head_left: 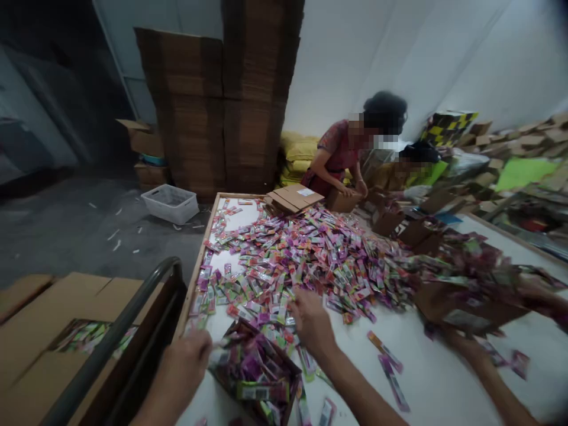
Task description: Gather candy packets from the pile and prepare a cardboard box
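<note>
The left hand (189,358) is held low by the left edge of the worktop (430,381), its fingers curled inward and blurred. The right hand (310,316) is reached farther from the near edge, its bare forearm slanted inward from the right, fingers bent. Whether anything is gripped cannot be made out.

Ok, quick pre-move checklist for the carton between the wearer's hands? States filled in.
1. Carton open on top: ok.
2. Packets inside lying in neat rows: not ok, jumbled at mixed angles.
3. Packet heap near the right hand: ok, fingertips at its near edge.
4. Left hand grip on a packet: cannot tell, blurred.
5. Co-worker's hand at the right, clear of this carton: ok, under another carton.
</note>
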Demonstrator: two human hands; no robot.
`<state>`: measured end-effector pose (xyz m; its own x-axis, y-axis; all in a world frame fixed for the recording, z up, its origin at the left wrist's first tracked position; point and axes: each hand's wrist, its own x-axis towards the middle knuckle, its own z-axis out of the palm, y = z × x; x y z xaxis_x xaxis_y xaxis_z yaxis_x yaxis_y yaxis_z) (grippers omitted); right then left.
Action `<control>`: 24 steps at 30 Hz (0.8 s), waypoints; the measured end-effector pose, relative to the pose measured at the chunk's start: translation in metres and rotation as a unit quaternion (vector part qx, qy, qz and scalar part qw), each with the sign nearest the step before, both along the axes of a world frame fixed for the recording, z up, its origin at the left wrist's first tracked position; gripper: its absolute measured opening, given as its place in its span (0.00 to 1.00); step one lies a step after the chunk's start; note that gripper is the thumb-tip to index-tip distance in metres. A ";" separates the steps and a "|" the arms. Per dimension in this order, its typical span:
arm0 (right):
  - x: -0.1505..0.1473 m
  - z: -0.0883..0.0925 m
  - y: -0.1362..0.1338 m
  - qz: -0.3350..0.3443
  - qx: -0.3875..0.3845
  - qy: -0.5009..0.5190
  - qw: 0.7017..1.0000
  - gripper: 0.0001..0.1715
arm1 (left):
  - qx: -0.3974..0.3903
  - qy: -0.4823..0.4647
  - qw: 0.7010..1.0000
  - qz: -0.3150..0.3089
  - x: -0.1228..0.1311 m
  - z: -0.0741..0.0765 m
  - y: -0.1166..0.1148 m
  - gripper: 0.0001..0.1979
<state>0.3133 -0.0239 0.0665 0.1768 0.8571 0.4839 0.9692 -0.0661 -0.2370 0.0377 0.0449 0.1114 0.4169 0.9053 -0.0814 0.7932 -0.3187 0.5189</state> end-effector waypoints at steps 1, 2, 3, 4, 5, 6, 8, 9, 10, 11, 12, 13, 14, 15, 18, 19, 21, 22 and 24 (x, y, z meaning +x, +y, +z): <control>-0.016 -0.012 -0.005 0.040 -0.031 0.003 0.999 0.18 | -0.009 -0.044 0.998 0.050 -0.002 0.013 0.009 0.17; -0.033 -0.025 -0.012 0.082 -0.056 -0.002 0.995 0.18 | -0.015 -0.102 0.989 0.103 -0.002 0.023 0.018 0.19; -0.051 -0.038 -0.019 0.110 -0.071 -0.015 0.991 0.18 | -0.009 -0.160 0.977 0.143 -0.002 0.029 0.027 0.23; -0.068 -0.051 -0.026 0.123 -0.074 -0.030 0.989 0.21 | 0.009 -0.202 0.966 0.158 0.000 0.031 0.035 0.28; -0.082 -0.063 -0.032 0.125 -0.069 -0.042 0.989 0.27 | 0.031 -0.223 0.962 0.155 0.002 0.027 0.041 0.33; -0.093 -0.073 -0.037 0.118 -0.059 -0.049 0.990 0.35 | 0.049 -0.223 0.965 0.130 0.006 0.019 0.045 0.35; -0.105 -0.089 -0.045 0.126 -0.027 -0.057 0.990 0.41 | 0.057 -0.170 0.983 0.043 0.015 -0.007 0.043 0.30; -0.108 -0.096 -0.048 0.125 -0.011 -0.058 0.990 0.37 | 0.036 -0.136 0.990 -0.015 0.022 -0.021 0.037 0.25; -0.110 -0.102 -0.050 0.117 0.001 -0.058 0.991 0.32 | 0.017 -0.098 0.993 -0.064 0.028 -0.033 0.029 0.21; -0.111 -0.109 -0.053 0.094 0.001 -0.056 0.994 0.28 | -0.016 -0.053 0.994 -0.094 0.036 -0.043 0.019 0.19; -0.112 -0.117 -0.055 0.062 -0.012 -0.052 0.997 0.26 | -0.045 -0.007 0.993 -0.111 0.043 -0.049 0.009 0.18; -0.113 -0.125 -0.058 0.022 -0.041 -0.048 0.998 0.26 | -0.073 0.038 0.990 -0.111 0.051 -0.053 0.000 0.17; -0.115 -0.134 -0.060 -0.017 -0.084 -0.043 0.995 0.28 | -0.099 0.077 0.987 -0.104 0.058 -0.053 -0.008 0.19; -0.116 -0.141 -0.062 -0.041 -0.134 -0.040 0.989 0.30 | -0.116 0.107 0.983 -0.092 0.064 -0.052 -0.014 0.22; -0.116 -0.152 -0.063 -0.029 -0.285 -0.025 0.958 0.33 | -0.132 0.141 0.977 -0.095 0.069 -0.051 -0.022 0.26; -0.114 -0.149 -0.063 0.008 -0.320 -0.015 0.947 0.33 | -0.131 0.144 0.974 -0.112 0.067 -0.054 -0.022 0.25; -0.109 -0.137 -0.060 0.101 -0.365 0.008 0.925 0.33 | -0.135 0.152 0.966 -0.162 0.060 -0.063 -0.022 0.25; -0.107 -0.129 -0.058 0.139 -0.380 0.018 0.915 0.34 | -0.139 0.157 0.960 -0.184 0.056 -0.069 -0.021 0.26; -0.106 -0.117 -0.052 0.166 -0.398 0.021 0.902 0.35 | -0.142 0.167 0.954 -0.204 0.052 -0.079 -0.019 0.28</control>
<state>0.2072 -0.0757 -0.0505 -0.1489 0.9395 -0.3086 0.9586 0.0605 -0.2784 0.0896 0.0257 0.0327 0.6378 0.5950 -0.4891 0.7694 -0.5210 0.3696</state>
